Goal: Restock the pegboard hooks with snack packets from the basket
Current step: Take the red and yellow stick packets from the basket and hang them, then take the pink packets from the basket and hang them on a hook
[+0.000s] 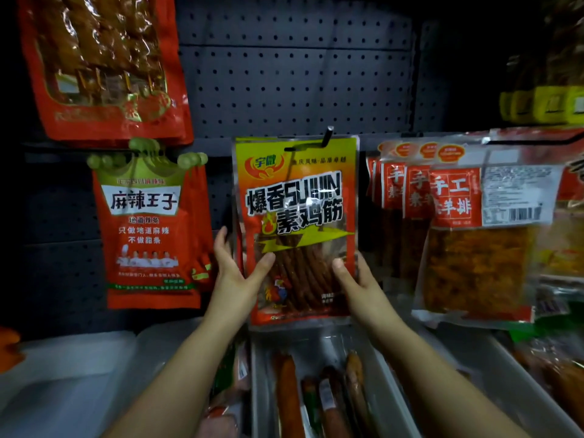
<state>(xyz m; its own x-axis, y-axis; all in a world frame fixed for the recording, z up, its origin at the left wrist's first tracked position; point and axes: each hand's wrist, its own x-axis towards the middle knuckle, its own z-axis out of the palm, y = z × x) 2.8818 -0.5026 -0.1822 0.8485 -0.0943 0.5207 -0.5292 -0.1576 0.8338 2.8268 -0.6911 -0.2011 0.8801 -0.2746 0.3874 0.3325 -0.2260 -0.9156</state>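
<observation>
A red and yellow snack packet (297, 197) with brown sticks showing through its window hangs in the middle of the dark pegboard (294, 74). The metal hook (328, 135) pokes out through the slot at its top. My left hand (235, 270) grips the packet's lower left edge, thumb on the front and fingers behind. My right hand (354, 279) holds the lower right edge, thumb on the front. No basket is in view.
Red packets with a green crown top (148, 229) hang to the left, a large red packet (104, 64) above them. Clear packets with red labels (467, 229) hang to the right. Grey bins (379, 384) of sausage-like snacks sit below my arms.
</observation>
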